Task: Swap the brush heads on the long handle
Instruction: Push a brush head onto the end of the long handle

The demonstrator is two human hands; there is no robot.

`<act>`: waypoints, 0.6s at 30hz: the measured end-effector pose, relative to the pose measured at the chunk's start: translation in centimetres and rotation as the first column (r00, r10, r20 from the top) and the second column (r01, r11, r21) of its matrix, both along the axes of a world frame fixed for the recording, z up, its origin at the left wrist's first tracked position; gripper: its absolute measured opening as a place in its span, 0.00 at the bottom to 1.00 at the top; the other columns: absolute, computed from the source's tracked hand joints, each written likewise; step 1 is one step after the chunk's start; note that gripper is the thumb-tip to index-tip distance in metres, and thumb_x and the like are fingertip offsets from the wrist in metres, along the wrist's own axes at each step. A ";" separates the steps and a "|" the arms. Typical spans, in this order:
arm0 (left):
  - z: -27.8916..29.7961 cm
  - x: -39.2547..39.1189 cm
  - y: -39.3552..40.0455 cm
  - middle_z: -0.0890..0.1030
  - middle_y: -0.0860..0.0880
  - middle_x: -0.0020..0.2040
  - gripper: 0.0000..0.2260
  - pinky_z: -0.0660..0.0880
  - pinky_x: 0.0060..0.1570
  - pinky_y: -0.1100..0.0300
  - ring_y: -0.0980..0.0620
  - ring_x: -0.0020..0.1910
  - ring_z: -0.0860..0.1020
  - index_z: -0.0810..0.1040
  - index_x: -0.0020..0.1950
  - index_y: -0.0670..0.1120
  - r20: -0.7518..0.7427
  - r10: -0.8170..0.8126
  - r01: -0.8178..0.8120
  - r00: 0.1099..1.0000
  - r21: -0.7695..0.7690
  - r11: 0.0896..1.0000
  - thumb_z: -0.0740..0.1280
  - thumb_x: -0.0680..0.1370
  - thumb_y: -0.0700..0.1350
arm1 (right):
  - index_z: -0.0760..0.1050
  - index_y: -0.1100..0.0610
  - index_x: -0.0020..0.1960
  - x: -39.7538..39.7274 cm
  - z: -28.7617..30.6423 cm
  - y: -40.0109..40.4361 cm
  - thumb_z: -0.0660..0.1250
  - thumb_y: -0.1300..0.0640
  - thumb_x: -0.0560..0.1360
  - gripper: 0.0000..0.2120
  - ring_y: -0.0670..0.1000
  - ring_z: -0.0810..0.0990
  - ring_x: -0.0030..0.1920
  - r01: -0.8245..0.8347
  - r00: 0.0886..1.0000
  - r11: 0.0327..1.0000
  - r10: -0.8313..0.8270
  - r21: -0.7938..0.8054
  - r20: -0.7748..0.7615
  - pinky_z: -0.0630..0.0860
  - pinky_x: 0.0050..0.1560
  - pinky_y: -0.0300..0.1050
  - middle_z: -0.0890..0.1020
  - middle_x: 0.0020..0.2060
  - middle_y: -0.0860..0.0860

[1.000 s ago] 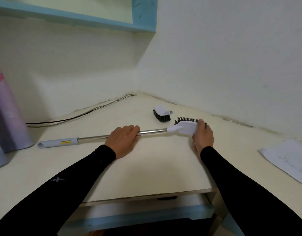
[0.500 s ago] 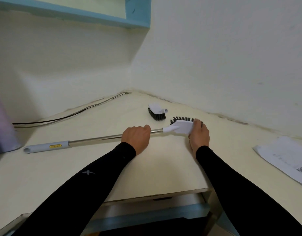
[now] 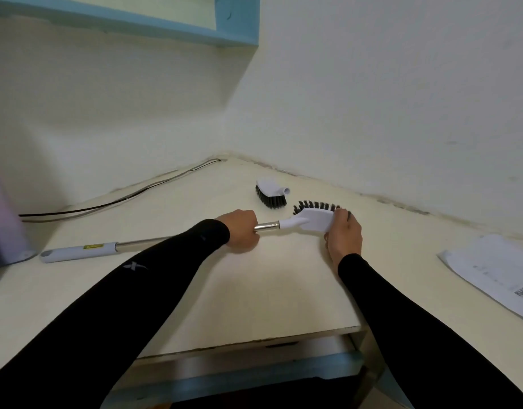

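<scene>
Left hand (image 3: pixel 242 228) closed around metal shaft of long handle (image 3: pixel 142 242), just beside joint. Right hand (image 3: pixel 343 234) wrapped over far end of fitted brush head (image 3: pixel 312 218), fingers curled on white back, bristles up and away. Handle flat on table (image 3: pixel 269 290), grey grip end far left. Spare brush head (image 3: pixel 271 192) just beyond, bristles down, hollow socket toward wall. Shaft: rigid, smooth, likely slippery; hold close to joint for leverage. Head: light, hard plastic; hold by white back, not by soft black bristles. Fitted head long and narrow with angled neck; spare shorter, blockier. Whether joint twists or pulls apart: cannot tell.
</scene>
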State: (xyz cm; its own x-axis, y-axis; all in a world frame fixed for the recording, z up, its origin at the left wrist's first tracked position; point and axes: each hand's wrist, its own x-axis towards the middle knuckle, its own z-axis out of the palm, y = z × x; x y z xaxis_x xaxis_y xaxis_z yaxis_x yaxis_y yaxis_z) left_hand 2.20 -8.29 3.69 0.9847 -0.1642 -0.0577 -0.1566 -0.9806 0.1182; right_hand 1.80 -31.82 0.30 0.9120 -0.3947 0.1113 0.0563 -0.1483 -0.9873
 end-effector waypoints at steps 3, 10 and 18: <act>1.5 0.3 0.3 0.71 0.49 0.28 0.16 0.64 0.22 0.64 0.48 0.19 0.66 0.68 0.31 0.46 -0.215 -0.018 0.002 0.976 -0.075 0.997 0.67 0.70 0.55 | 0.73 0.55 0.44 -0.1 0.0 0.1 0.51 0.40 0.73 0.21 0.58 0.76 0.46 -0.007 1.000 1.000 0.007 -0.004 0.011 0.70 0.50 0.51 0.80 0.44 0.56; 0.8 -1.1 -0.2 0.75 0.51 0.34 0.16 0.66 0.33 0.58 0.48 0.32 0.74 0.68 0.35 0.50 -0.004 0.032 -0.033 0.999 -0.091 0.995 0.64 0.74 0.60 | 0.74 0.57 0.49 0.2 -0.3 -0.1 0.51 0.40 0.76 0.22 0.58 0.76 0.48 0.000 1.000 1.000 0.000 -0.019 0.018 0.68 0.50 0.50 0.81 0.48 0.58; -4.3 -4.0 -2.2 0.75 0.47 0.45 0.10 0.64 0.39 0.51 0.42 0.42 0.73 0.72 0.54 0.46 0.663 -0.097 -0.002 0.742 0.148 0.989 0.56 0.82 0.50 | 0.74 0.59 0.51 0.6 -0.5 -0.3 0.52 0.45 0.83 0.20 0.60 0.78 0.52 0.023 1.000 0.997 -0.022 -0.068 0.011 0.69 0.52 0.50 0.82 0.50 0.60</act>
